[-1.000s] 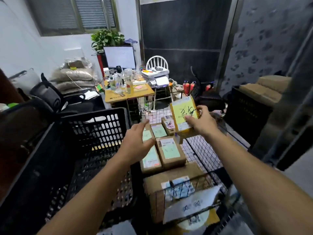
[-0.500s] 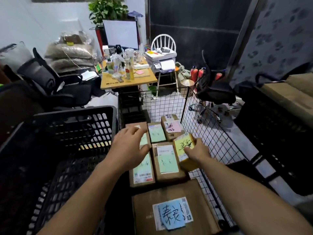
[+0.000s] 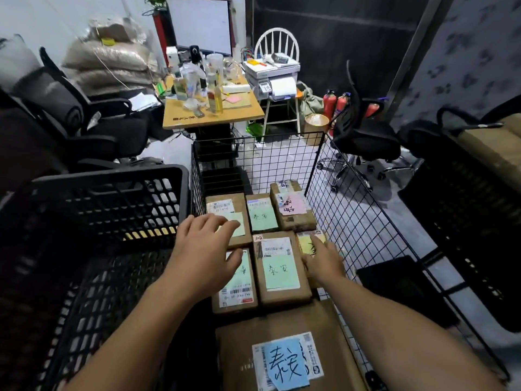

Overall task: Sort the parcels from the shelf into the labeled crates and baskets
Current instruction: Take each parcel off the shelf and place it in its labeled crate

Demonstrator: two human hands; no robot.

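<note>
A black wire basket [image 3: 355, 221] holds several brown parcels with coloured labels. My right hand [image 3: 324, 262] holds a small yellow-labelled parcel [image 3: 305, 244] from above, low against the basket's right wall, beside a green-labelled parcel [image 3: 282, 273]. My left hand [image 3: 205, 255] hovers with relaxed, spread fingers over the two left parcels, one at the back [image 3: 225, 206] and one at the front [image 3: 239, 294]; contact is unclear. A pink-labelled parcel [image 3: 293, 208] lies at the back right. A large blue-labelled parcel [image 3: 287, 362] is nearest me.
A black plastic crate [image 3: 112, 179] stands left of the basket. Another dark crate with brown parcels [image 3: 479, 198] is at the right. Beyond the basket are a cluttered wooden table [image 3: 211, 119], office chairs [image 3: 363, 136] and a printer on a white chair [image 3: 272, 74].
My right hand has lowered the yellow-labelled parcel from head height down into the basket's right side. My left hand stayed over the left parcels, and the view tilted down.
</note>
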